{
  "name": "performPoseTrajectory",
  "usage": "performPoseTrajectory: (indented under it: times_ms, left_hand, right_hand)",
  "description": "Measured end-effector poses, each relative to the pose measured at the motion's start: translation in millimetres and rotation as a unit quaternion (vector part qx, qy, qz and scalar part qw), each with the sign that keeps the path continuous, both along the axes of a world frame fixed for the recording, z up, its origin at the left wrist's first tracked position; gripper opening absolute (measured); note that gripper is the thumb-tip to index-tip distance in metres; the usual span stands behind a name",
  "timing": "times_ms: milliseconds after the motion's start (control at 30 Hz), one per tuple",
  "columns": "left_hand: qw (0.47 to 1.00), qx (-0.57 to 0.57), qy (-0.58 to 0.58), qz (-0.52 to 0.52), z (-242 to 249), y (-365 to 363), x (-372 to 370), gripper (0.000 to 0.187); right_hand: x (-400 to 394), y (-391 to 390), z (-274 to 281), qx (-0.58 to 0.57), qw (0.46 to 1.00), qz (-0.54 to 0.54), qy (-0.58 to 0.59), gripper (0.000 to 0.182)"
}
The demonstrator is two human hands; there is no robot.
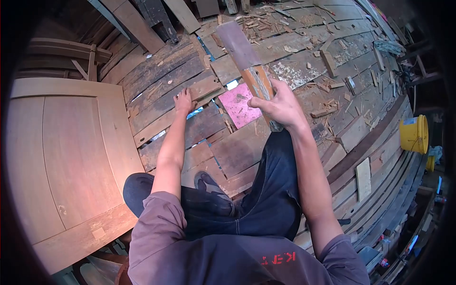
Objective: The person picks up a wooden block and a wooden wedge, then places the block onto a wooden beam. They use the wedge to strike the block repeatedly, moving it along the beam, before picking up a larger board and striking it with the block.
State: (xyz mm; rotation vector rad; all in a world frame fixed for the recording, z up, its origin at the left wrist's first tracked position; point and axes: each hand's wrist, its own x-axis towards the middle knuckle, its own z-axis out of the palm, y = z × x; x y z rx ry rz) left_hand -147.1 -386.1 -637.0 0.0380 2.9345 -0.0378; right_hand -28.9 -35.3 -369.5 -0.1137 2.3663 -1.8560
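Note:
My right hand [281,105] is wrapped round the near part of a long wooden block [238,46], raised over the floor and tilted away from me. The block's far part is flat and purplish grey, while orange, worn wood shows near my thumb. Down at floor level, my left hand [184,101] has its fingers curled at the near end of a piece of wood [208,88] lying on the planks. A pink square panel [240,105] lies on the floor between the hands, partly covered by the right one.
A large panelled wooden door [78,156] stands close on my left. Wood chips and offcuts [327,64] litter the plank floor ahead and right. Long timbers [380,137] lie along the right, near a yellow bucket [414,134]. Gaps show between some floor planks.

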Motion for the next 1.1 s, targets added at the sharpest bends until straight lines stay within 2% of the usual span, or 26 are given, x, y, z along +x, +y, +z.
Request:
performPoseTrajectory:
  times_ms: [67,100,200,233,333,367,467,500,600,633,733,867,1000,1100]
  left_hand:
    - [1.000,-0.004,0.001,-0.019,-10,-9,-6,0.080]
    - [0.999,-0.015,0.015,-0.043,-17,-16,-9,0.073]
    - [0.995,0.066,0.032,-0.065,-14,-37,-14,0.063]
    - [0.997,0.075,-0.010,-0.029,-2,-42,-21,0.053]
    - [0.993,0.068,0.095,0.032,12,-56,-30,0.047]
    - [0.980,0.101,0.138,0.099,11,-56,-30,0.044]
    - [0.949,0.019,0.304,0.084,7,-41,-18,0.045]
    - [0.959,0.053,0.271,0.063,13,-34,-16,0.051]
    - [0.984,0.009,0.176,-0.032,16,-5,-6,0.052]
    - [0.982,0.042,0.177,-0.053,1,0,-7,0.050]
    - [0.996,-0.045,0.052,-0.055,-9,18,9,0.045]
    - [0.988,-0.047,0.130,-0.066,-41,21,17,0.040]
    - [0.987,0.005,0.137,-0.090,-47,37,27,0.040]
    - [0.983,0.074,0.142,-0.090,-38,50,50,0.041]
  right_hand:
    - [-1,-2,-2,-0.003,1.000,-0.003,0.010,0.037]
    - [-1,-3,-3,-0.005,1.000,-0.005,0.012,0.037]
    - [-3,0,-5,0.014,1.000,0.009,-0.002,0.038]
    - [-3,0,-5,0.008,1.000,0.007,0.000,0.038]
    - [-3,-3,-3,-0.001,1.000,0.003,0.000,0.038]
    - [-3,-4,-2,0.003,1.000,0.001,-0.005,0.038]
    - [-3,-5,-1,0.015,1.000,0.001,-0.013,0.037]
    - [-3,-5,0,0.020,1.000,0.002,-0.013,0.037]
    - [-2,-5,4,0.027,0.999,-0.003,-0.018,0.038]
    - [-2,-4,3,0.028,1.000,-0.004,-0.013,0.038]
    - [-2,0,-3,0.028,1.000,-0.004,-0.004,0.038]
    - [-2,6,-1,0.032,0.999,-0.012,0.009,0.037]
    - [-7,9,-12,0.041,0.999,-0.005,0.019,0.037]
    - [0,3,8,0.023,1.000,-0.006,-0.002,0.038]
